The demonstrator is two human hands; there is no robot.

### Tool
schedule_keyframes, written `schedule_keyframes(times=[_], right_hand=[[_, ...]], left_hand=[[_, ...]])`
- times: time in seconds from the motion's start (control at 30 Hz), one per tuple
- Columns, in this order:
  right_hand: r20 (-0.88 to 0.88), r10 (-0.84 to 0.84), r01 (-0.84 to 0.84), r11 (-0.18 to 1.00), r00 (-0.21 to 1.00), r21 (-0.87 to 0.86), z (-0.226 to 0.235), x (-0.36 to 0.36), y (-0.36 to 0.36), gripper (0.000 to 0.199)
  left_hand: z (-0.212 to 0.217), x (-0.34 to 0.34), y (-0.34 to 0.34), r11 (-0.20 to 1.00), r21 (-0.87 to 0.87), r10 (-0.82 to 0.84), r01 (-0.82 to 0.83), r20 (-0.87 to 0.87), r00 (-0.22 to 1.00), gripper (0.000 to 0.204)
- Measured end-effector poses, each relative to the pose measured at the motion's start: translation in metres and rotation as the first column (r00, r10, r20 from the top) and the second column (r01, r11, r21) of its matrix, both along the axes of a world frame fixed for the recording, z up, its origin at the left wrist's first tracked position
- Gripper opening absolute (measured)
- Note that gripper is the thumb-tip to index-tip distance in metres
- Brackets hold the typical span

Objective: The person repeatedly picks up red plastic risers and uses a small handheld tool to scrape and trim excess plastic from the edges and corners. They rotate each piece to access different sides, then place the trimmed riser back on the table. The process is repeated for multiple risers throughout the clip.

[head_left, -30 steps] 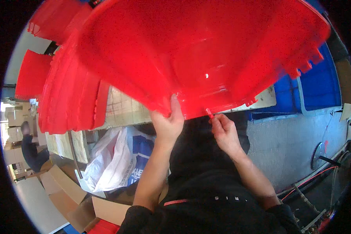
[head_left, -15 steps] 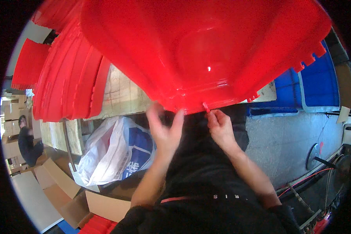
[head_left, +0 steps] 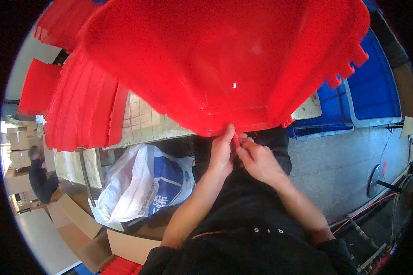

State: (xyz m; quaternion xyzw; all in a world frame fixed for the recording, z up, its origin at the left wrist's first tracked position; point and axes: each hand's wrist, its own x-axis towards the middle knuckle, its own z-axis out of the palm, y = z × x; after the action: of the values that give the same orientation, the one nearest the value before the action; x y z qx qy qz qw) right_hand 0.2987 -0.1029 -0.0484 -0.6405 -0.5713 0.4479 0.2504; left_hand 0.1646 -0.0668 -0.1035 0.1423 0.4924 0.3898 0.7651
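Left hand (head_left: 222, 153) raised to the near lip of the big red tub (head_left: 225, 64), fingers together and extended upward, tips touching the rim's underside; right hand (head_left: 257, 158) just beside it, fingers curled close, pinching a small red strip (head_left: 236, 139) at the rim edge between thumb and forefinger; the two hands touch each other at the fingertips. Tub held tilted, open side toward the camera, filling the upper view; glossy smooth plastic, one bright glare spot inside, notched tabs along its right edge. Stack of red tubs (head_left: 82, 114) to the left; blue crates (head_left: 367, 96) to the right; white and blue plastic bag (head_left: 142, 183) below on the floor, by cardboard boxes (head_left: 78, 224).
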Motion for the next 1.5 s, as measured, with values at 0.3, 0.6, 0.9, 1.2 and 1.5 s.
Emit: schedule_keyframes(times=[0.3, 0.6, 0.9, 1.2, 1.5], right_hand=[[0.388, -0.185, -0.043, 0.859, 0.903, 0.51, 0.053, 0.073, 0.018, 0.044], [0.342, 0.258, -0.368, 0.874, 0.904, 0.316, 0.079, 0.115, 0.041, 0.035], [0.25, -0.475, 0.262, 0.771, 0.844, 0.58, 0.043, 0.163, 0.305, 0.021], [0.439, -0.464, 0.187, 0.821, 0.769, 0.54, -0.039, 0.159, 0.491, 0.03], [-0.205, -0.558, 0.594, 0.74, 0.804, 0.315, 0.02, 0.192, 0.439, 0.039]], left_hand=[[0.021, -0.002, -0.004, 0.986, -0.169, 0.028, -0.008, 0.112, 0.993, 0.043], [0.025, -0.015, -0.006, 0.963, -0.267, 0.103, -0.04, 0.229, 0.968, 0.023], [-0.035, -0.042, -0.022, 0.983, -0.078, 0.183, -0.168, 0.301, 0.936, 0.049], [-0.064, -0.034, -0.018, 0.949, -0.278, 0.24, -0.15, 0.33, 0.913, 0.03], [-0.021, -0.02, -0.014, 0.928, -0.358, 0.196, -0.105, 0.228, 0.954, 0.022]])
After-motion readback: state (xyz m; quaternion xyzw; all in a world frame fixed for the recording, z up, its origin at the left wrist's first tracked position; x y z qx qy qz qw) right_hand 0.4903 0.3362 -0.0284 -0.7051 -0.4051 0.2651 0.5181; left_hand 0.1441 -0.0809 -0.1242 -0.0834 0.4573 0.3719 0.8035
